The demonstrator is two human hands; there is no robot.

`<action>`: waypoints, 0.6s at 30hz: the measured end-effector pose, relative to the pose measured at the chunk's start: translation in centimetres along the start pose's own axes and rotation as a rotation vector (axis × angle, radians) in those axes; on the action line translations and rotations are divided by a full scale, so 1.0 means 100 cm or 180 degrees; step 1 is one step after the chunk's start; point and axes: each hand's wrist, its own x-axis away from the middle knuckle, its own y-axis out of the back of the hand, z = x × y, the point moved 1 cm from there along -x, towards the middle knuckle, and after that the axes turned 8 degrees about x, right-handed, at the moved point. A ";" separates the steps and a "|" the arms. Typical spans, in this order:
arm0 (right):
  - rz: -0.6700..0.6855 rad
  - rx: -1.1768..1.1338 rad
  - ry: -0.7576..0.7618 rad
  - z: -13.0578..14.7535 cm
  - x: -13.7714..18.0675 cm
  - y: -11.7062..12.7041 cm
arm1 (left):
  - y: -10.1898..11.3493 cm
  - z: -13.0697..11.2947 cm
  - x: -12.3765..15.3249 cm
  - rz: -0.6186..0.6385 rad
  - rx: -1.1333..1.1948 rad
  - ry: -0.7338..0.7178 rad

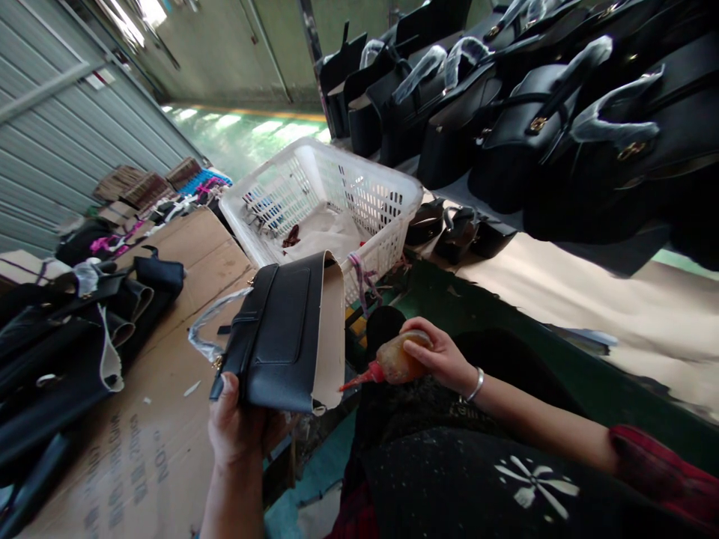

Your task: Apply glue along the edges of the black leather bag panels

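Black bag (281,322): held up at the edge of the cardboard-topped bench (185,419), in front of the white basket (387,251), its beige side (330,322) turned toward the bottle.
Left hand (239,427): clamped on the bag's near end, thumb over the black outside.
Right hand (438,355): apart from the left, wrapped round a squeeze bottle (400,359) of amber fluid (it looks like glue, though no label can be read).
Red nozzle (362,376): aimed at the near corner of the beige side; whether its tip touches, I cannot tell.
Step in hand: most likely putting adhesive along that edge.
Next move: calls for a steady bag, a light, even squeeze and a tip kept on the edge, since a stray drop could mark the black face.
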 end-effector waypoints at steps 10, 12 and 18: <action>-0.0639 0.0652 0.0595 0.009 -0.023 0.016 | 0.000 0.000 0.000 0.0030 -0.0029 0.0024; -0.0546 0.0638 0.0608 0.010 -0.021 0.014 | 0.001 0.001 -0.001 0.0110 -0.0024 0.0013; -0.0036 0.0143 0.0112 0.008 0.005 0.003 | 0.005 0.002 -0.004 0.0256 -0.0098 -0.0191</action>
